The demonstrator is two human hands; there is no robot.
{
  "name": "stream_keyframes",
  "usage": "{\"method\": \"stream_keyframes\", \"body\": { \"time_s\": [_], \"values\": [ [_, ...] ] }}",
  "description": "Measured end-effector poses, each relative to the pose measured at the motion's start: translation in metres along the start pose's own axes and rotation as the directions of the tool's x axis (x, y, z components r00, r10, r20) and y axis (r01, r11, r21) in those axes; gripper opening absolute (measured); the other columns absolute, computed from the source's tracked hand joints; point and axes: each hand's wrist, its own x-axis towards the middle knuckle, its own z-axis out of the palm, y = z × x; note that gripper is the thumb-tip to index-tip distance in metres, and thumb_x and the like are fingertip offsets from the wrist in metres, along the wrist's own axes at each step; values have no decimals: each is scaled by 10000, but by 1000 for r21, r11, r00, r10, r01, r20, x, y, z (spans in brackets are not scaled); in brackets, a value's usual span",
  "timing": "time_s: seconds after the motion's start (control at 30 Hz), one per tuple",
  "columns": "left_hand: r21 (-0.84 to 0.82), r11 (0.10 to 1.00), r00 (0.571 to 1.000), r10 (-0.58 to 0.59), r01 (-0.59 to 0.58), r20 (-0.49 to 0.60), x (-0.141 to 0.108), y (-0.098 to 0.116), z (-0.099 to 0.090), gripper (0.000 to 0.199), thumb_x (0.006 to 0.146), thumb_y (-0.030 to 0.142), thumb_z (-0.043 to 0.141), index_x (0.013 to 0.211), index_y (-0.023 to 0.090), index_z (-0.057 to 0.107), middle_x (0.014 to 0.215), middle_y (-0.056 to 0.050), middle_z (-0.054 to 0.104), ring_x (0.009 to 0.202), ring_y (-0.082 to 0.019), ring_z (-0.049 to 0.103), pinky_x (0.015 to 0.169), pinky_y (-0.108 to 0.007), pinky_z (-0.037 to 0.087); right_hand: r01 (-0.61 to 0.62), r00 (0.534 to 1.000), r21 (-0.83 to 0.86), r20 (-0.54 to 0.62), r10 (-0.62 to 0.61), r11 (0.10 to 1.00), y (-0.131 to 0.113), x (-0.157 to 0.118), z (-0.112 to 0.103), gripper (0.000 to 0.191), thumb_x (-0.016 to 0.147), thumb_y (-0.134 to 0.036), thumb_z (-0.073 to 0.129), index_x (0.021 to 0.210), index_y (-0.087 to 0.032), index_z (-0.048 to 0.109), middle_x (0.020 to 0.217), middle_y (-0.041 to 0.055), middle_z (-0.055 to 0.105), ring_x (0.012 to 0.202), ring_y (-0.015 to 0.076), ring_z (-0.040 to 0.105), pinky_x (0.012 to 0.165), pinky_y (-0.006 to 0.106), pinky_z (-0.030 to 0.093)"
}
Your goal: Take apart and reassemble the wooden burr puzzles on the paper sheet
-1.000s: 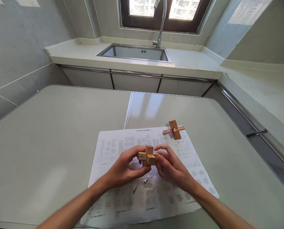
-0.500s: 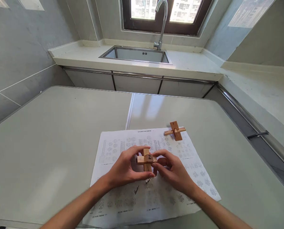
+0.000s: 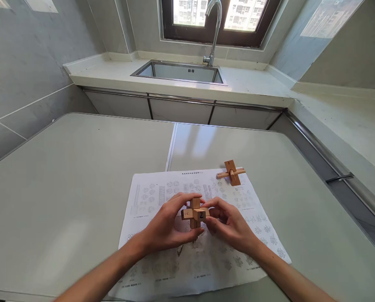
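Observation:
Between my two hands is a wooden burr puzzle [image 3: 195,214], a cross of light wooden blocks with a "2" written on the end facing me. My left hand [image 3: 171,220] grips it from the left, fingers at its top and thumb at its underside. On the other side, my right hand [image 3: 223,220] pinches the right end of the puzzle between thumb and fingers. The puzzle is held above a printed sheet [image 3: 152,268] of small diagrams. Beyond it, a second wooden puzzle [image 3: 232,173], made of crossed flat and thin pieces and marked "1", rests at the sheet's far right edge.
The sheet lies on a pale table [image 3: 64,180] with a seam [image 3: 171,147] running away from me. Past the table are a counter [image 3: 112,75], a steel sink [image 3: 181,72] and a tall tap [image 3: 217,29] under a window. Another counter [image 3: 351,121] runs along the right.
The wooden puzzle has turned and tilted slightly in my hands, so its "2" end sits a little further right and lower. Both hands keep their grip. The other puzzle stays put.

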Motion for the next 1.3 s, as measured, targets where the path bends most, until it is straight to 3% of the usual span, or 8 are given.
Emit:
{"method": "stream_keyframes", "body": {
  "time_s": [0.13, 0.3, 0.47, 0.67, 0.8, 0.9, 1.03, 1.3],
  "values": [
    [-5, 1000, 1000, -17, 17, 19, -1, -4, -1, 690, 884, 276, 800, 1490, 296, 471, 1347, -89, 703, 1198, -257, 704, 1057, -411, 546, 14, 1000, 56, -9, -14, 998, 0, -1, 7, 376, 995, -578, 668, 1035, -219, 563, 742, -18, 627, 596, 123, 561, 565, 265, 431],
    [30, 999, 999, -39, 39, 2, -3, -8, -4, 814, 764, 390, 926, 1459, 286, 515, 1295, -83, 719, 1156, -281, 711, 1034, -422, 557, 38, 999, 61, 28, -40, 997, -8, -1, 10, 335, 1045, -558, 585, 1077, -227, 549, 722, -19, 646, 581, 140, 635, 557, 268, 494],
    [112, 994, 999, 13, -10, -32, -1, -6, -4, 712, 714, 431, 950, 1314, 258, 608, 1178, -64, 755, 1076, -272, 720, 979, -408, 576, 148, 988, -227, 86, -131, 963, -5, -3, 8, 162, 1064, -391, 557, 1109, -247, 616, 756, 1, 692, 636, 160, 664, 612, 284, 529],
    [166, 986, 996, 42, -29, -77, 0, -5, 3, 688, 722, 464, 943, 1289, 239, 624, 1147, -81, 784, 1007, -274, 760, 907, -403, 608, 320, 911, -504, -69, -406, 802, 11, -2, 12, 29, 1033, -251, 565, 1011, -262, 580, 985, 57, 778, 617, 148, 633, 586, 289, 483],
    [155, 988, 994, 14, 4, -110, -2, -7, 3, 654, 755, 464, 918, 1287, 229, 620, 1167, -93, 782, 1016, -273, 771, 914, -404, 620, 205, 976, -323, 1, -216, 924, 3, 0, 7, 150, 1026, -331, 596, 1156, -257, 593, 885, 28, 708, 683, 162, 628, 574, 264, 503],
    [137, 991, 994, 19, -4, -112, -3, -7, 3, 674, 763, 436, 917, 1323, 236, 600, 1224, -93, 773, 1069, -271, 768, 956, -404, 615, 123, 989, -206, 104, -104, 971, -7, 1, -1, 264, 1061, -409, 553, 1253, -237, 612, 875, 25, 676, 711, 159, 609, 609, 271, 505],
    [133, 990, 995, 48, -36, -89, -2, -6, 2, 708, 755, 404, 929, 1357, 245, 592, 1256, -86, 767, 1104, -265, 761, 981, -394, 610, 127, 988, -194, 115, -106, 973, -8, 3, -5, 287, 1083, -408, 516, 1263, -230, 650, 898, 41, 714, 746, 168, 640, 658, 297, 522],
    [174, 984, 994, 64, -47, -93, -1, -7, 0, 568, 762, 468, 929, 1230, 241, 702, 1114, -81, 811, 1011, -271, 779, 944, -412, 622, 140, 989, -201, -25, -148, 970, 4, 2, 7, 185, 995, -338, 658, 1153, -255, 706, 1049, 67, 775, 840, 198, 731, 712, 325, 612]
  ]
}}
